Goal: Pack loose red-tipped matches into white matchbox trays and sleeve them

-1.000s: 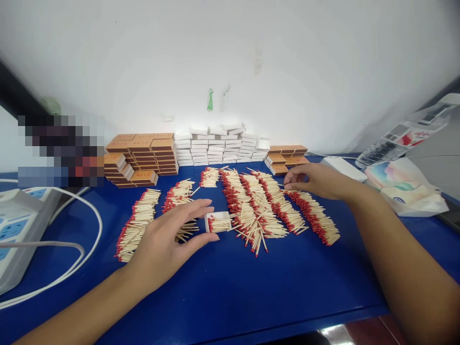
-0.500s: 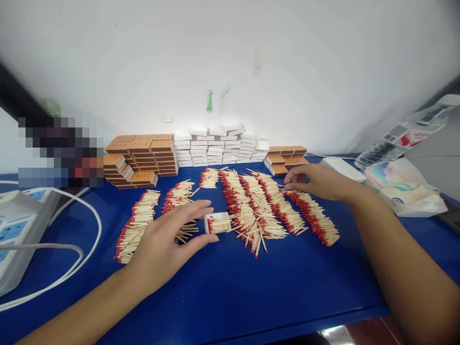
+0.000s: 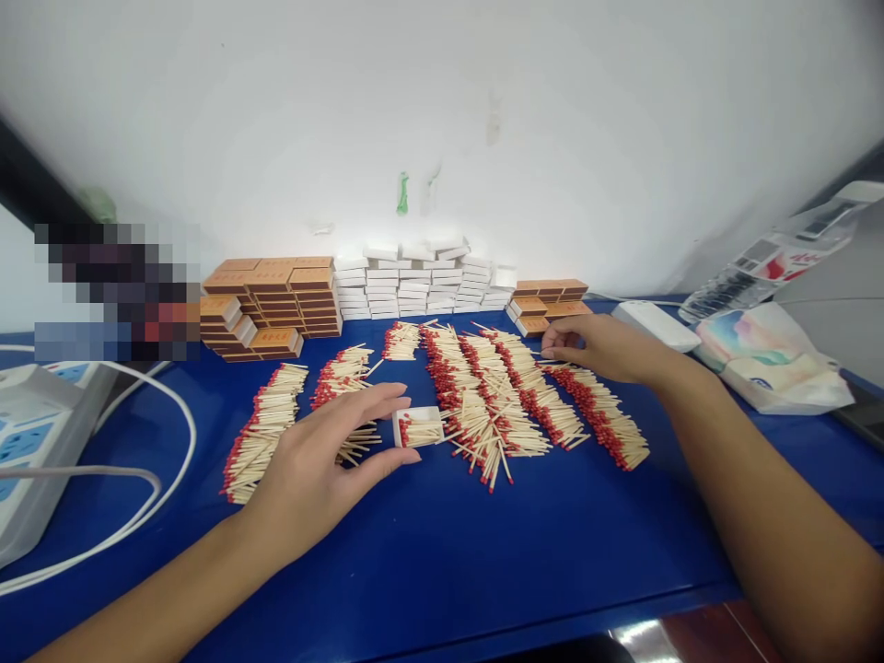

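Observation:
My left hand (image 3: 331,442) grips a small white matchbox tray (image 3: 418,426) between thumb and fingers. Red-headed matches lie inside the tray, most with their heads toward the left. My right hand (image 3: 594,346) is closed in a pinch at the far end of the rightmost row of matches (image 3: 608,422), with a thin matchstick showing at its fingertips. Between the hands lie more slanted rows of matches (image 3: 507,391), some spilling loosely at the near end. Another row (image 3: 266,433) is left of my left hand, which partly covers the row beside it.
Orange matchboxes (image 3: 273,299) are stacked at the back left, white trays (image 3: 414,285) at back centre, and a smaller orange stack (image 3: 549,304) to the right. A power strip (image 3: 41,442) with white cables stands left. A white device (image 3: 656,325), tissue pack (image 3: 770,359) and plastic bottle (image 3: 766,262) are right.
My right hand has shifted slightly left at the end of the rightmost match row. My left hand and the tray have stayed in place.

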The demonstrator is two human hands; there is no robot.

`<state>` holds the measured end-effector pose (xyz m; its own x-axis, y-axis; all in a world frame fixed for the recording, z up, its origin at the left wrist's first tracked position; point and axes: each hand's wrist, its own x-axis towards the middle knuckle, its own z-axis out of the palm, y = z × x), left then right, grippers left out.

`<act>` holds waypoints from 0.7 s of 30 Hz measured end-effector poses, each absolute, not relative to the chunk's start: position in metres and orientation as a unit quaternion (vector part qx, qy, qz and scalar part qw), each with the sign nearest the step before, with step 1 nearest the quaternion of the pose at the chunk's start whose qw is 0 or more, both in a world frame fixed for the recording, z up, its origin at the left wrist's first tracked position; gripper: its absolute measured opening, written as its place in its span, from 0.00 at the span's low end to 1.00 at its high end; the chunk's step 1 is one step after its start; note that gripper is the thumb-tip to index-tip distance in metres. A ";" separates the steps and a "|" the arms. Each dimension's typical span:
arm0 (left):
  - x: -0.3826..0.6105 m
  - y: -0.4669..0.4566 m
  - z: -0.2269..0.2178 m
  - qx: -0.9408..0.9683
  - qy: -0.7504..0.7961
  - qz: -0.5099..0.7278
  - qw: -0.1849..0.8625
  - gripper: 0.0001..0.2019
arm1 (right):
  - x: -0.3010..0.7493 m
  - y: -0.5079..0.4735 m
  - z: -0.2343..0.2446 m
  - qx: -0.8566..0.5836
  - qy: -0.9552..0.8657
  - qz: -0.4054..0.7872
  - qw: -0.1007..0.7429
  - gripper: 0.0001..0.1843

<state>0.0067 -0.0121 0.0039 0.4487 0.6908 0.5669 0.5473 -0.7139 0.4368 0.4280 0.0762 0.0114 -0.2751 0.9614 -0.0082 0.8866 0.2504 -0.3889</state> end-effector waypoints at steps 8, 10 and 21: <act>0.006 -0.012 0.004 0.846 0.370 0.373 0.097 0.29 | 0.435 0.072 0.017 -0.595 -0.782 0.151 0.107 0.19; 0.006 -0.012 0.005 0.845 0.370 0.373 0.096 0.29 | 0.434 0.072 0.018 -0.596 -0.782 0.153 0.103 0.19; 0.006 -0.012 0.003 0.846 0.370 0.372 0.096 0.30 | 0.426 0.072 0.022 -0.603 -0.777 0.151 0.099 0.18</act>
